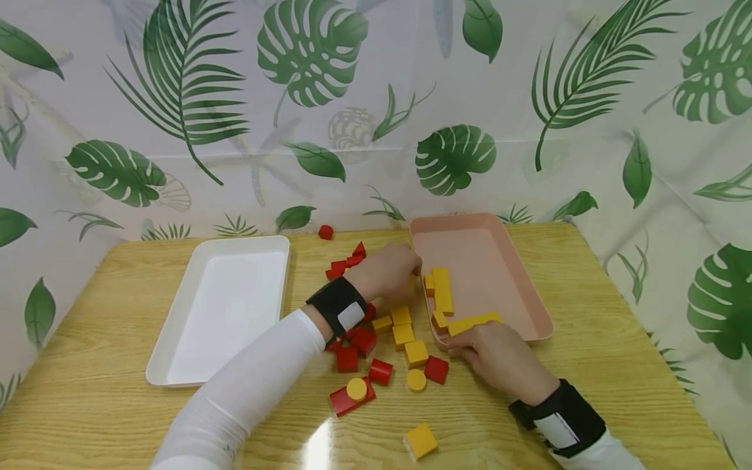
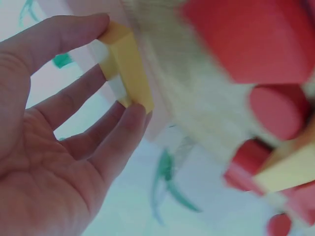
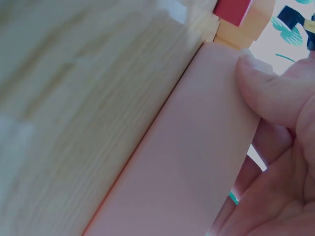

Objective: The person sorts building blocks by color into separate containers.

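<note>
My left hand (image 1: pixel 388 271) is at the left rim of the pink tray (image 1: pixel 478 251). In the left wrist view its thumb and fingertips pinch a yellow block (image 2: pixel 132 69) by its ends. At the tray's front edge, my right hand (image 1: pixel 508 358) grips the wall, thumb (image 3: pixel 268 93) on the outside and fingers behind it; the fingertips are partly hidden. Inside the tray, along its left and front sides, lie several yellow blocks, among them a long upright-lying one (image 1: pixel 443 290) and another long one (image 1: pixel 472 322) near the right hand.
Red blocks (image 1: pixel 364 341) and yellow blocks (image 1: pixel 416 353) are scattered left of the pink tray. A yellow disc (image 1: pixel 356 389) sits on a red block at the front. The white tray (image 1: pixel 235 307) stands at left. A patterned cloth (image 1: pixel 376 176) hangs behind the table.
</note>
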`<state>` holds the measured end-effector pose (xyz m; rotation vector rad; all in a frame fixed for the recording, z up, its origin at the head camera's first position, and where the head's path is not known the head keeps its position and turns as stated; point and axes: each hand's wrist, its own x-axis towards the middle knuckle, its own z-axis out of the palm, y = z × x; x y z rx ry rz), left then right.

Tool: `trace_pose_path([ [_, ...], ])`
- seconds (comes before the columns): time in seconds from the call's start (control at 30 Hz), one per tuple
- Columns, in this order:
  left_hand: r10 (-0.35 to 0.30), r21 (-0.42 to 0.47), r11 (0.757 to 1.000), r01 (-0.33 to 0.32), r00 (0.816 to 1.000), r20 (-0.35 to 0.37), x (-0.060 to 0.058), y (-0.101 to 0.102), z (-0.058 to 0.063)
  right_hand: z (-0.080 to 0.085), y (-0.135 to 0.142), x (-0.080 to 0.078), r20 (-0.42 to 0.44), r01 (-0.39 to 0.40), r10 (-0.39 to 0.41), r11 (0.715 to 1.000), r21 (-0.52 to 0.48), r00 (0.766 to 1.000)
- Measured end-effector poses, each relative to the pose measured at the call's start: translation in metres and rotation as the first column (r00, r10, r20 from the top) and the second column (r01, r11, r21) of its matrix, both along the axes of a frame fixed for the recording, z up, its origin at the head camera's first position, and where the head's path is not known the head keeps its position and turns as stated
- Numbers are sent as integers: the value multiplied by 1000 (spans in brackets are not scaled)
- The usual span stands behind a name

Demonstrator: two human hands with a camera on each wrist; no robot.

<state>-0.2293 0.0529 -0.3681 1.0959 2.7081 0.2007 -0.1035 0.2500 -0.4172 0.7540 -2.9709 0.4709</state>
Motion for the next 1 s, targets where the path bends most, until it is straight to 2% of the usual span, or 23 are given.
trace_pose_path([
  [0.1,-7,6,1000,7,999,-38,8,9,11,0,-1,0,-2,-13,13,1000,-4,1000],
  [0.2,-35,-4,999,35,997,-76,16,23,14,1,-1,0,1,-25,25,1000,-13,1000],
  [0.37,-115,0,993,116,989,-92,26,48,9,-1,-1,0,-14,-27,27,999,-29,1000],
  [0.5,-147,-30,989,145,982,-118,29,63,3,-2,-1,0,-12,-19,19,999,-40,1000],
  [0.73,-129,-89,989,117,981,-144,28,79,-9,-3,1,0,-19,-24,23,999,-46,1000],
  [1.0,-112,-200,977,74,977,-184,29,89,-23,-2,0,1,-30,-67,66,996,-53,997],
])
